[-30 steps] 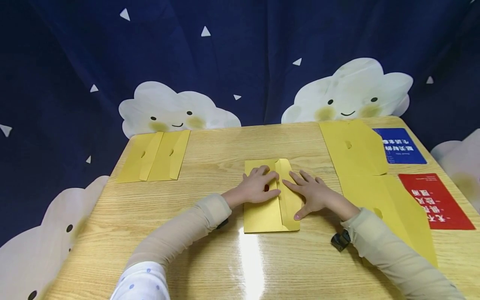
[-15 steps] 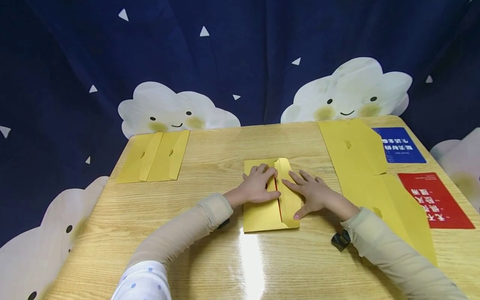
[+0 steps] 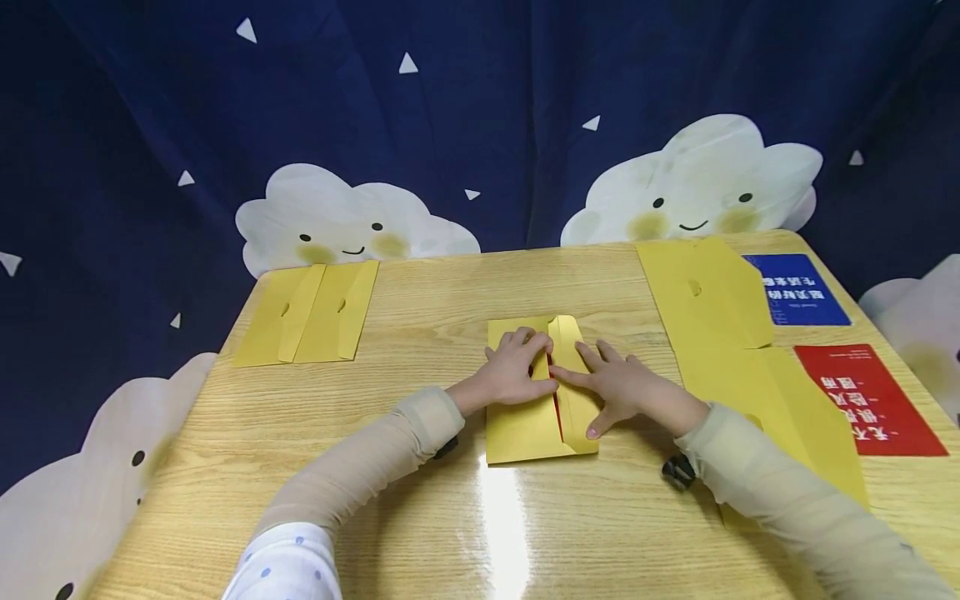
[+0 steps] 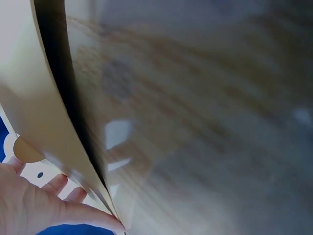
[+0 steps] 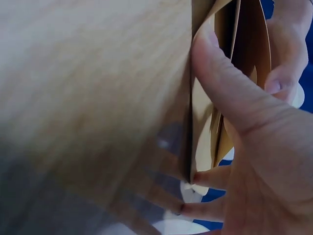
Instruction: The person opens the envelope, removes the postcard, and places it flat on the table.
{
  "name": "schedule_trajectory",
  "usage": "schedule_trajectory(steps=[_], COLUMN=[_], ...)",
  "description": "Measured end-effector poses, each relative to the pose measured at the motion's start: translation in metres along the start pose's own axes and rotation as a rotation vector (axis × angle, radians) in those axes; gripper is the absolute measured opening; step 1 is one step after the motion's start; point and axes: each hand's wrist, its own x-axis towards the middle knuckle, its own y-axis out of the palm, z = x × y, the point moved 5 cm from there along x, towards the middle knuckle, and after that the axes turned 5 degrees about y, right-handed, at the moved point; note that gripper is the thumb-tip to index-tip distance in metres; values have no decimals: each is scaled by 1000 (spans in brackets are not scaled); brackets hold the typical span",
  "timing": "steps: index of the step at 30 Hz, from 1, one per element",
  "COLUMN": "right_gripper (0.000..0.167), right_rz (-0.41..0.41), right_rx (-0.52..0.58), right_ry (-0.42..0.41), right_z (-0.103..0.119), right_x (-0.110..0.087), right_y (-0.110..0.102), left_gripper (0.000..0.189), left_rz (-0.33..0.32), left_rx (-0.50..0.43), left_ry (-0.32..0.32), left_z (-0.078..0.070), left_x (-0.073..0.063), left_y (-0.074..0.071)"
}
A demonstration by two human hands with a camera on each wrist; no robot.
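The left hand (image 3: 513,375), fingers and thumb bent, pinches the panel of the yellow envelope (image 3: 521,433) beneath it, beside the slit (image 3: 557,410); the right hand (image 3: 618,387), fingers spread, lies over the flap (image 3: 572,342), index finger at that slit. The envelope lies on the tabletop (image 3: 420,525).

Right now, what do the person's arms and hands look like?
The left sleeve and right sleeve are beige. Blue-dotted white cloth meets the left one nearer the body. A black device sits at each wrist. The left hand and right hand wear no gloves.
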Motion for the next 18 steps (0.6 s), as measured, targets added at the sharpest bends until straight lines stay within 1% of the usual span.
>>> schedule_trajectory(steps=[7,12,15,18], right_gripper=[98,97,96,94], right_rz=[62,89,93,90], right_rx=[-87,-158,-169,-147], right_ry=[27,45,45,36], right_z=[9,11,11,11], right_x=[5,8,7,5], right_y=[-5,-7,-8,-9], left_gripper=[36,36,37,38], left_rz=[5,17,26,30], left_rx=[-6,-12,-21,-19], left_ry=[1,-3,-3,-8], left_z=[0,-1,-1,-1], left_x=[0,0,0,0], left_y=[-1,-1,-1,-2])
